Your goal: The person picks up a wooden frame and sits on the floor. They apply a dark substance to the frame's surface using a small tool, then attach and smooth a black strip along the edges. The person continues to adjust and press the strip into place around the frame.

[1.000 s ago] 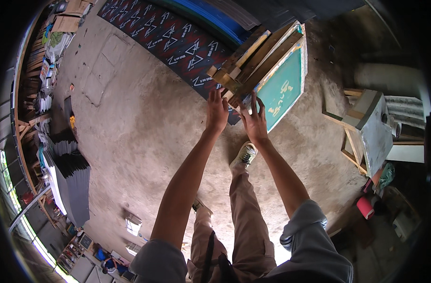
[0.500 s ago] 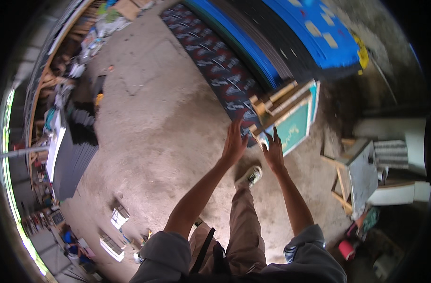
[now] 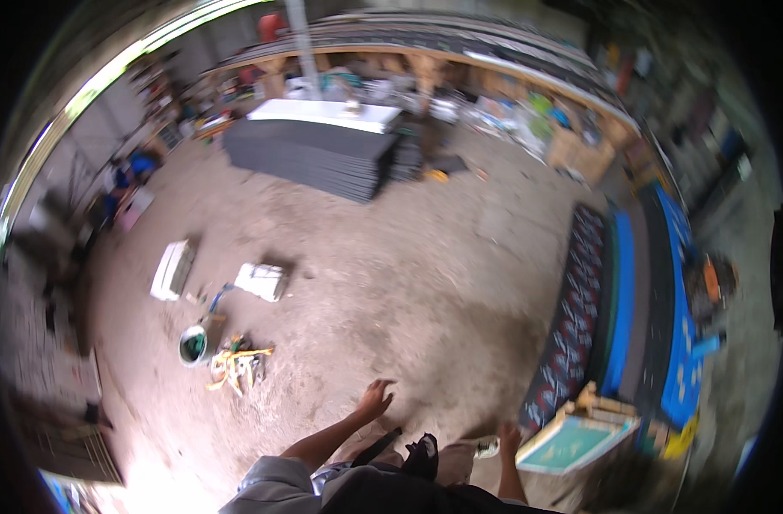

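My left hand [image 3: 375,399] is held out over the bare floor with its fingers loosely spread and nothing in them. At the lower right, my right hand [image 3: 510,439] hangs beside a wooden-framed green panel [image 3: 562,447], apart from it as far as I can see. That hand is blurred and its fingers do not show clearly. The framed panel leans at the near end of a row of long sheet stacks. Closest to it is a dark patterned stack [image 3: 571,321], with a blue stack [image 3: 618,300] further right.
Ahead lies a pile of dark grey sheets [image 3: 306,158] with a white sheet [image 3: 323,114] on top. A bucket [image 3: 193,344], yellowish straps [image 3: 237,364] and two white bundles [image 3: 260,281] sit on the floor at left. A long wooden rack [image 3: 425,73] lines the back.
My view has swung left, bringing the grey pile, bucket and rack to the front. Both hands have come away from the framed panel's edge and moved apart.
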Tool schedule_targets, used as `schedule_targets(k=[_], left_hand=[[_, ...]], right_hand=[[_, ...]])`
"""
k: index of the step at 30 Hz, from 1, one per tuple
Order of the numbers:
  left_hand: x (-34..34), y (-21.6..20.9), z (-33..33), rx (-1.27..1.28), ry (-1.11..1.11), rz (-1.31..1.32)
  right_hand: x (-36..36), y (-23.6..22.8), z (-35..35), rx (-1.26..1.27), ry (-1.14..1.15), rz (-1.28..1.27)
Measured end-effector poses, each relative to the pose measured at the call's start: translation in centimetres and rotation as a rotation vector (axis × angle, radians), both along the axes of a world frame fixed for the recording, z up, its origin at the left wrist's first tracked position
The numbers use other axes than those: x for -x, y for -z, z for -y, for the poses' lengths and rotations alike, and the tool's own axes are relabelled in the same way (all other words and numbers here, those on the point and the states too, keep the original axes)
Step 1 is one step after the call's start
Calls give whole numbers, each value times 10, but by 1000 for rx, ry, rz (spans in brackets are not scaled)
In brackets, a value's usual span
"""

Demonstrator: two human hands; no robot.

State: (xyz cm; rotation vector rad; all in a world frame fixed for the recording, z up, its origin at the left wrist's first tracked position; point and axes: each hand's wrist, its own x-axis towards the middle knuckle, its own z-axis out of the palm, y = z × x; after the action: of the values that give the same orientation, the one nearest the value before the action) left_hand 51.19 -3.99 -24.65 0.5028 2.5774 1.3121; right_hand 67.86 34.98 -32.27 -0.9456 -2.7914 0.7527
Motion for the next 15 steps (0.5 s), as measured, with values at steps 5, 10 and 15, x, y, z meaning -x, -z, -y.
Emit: schedule_targets(k=[5, 10, 15], left_hand=[[-64, 23, 181, 118, -617, 151], [-101, 43, 225, 21, -1090, 267], [-58, 59, 213, -98, -968, 344]], right_hand=[[41, 1, 122, 144, -255, 498], [162, -30, 194, 296, -479, 618], [293, -22, 246, 325, -825, 396]])
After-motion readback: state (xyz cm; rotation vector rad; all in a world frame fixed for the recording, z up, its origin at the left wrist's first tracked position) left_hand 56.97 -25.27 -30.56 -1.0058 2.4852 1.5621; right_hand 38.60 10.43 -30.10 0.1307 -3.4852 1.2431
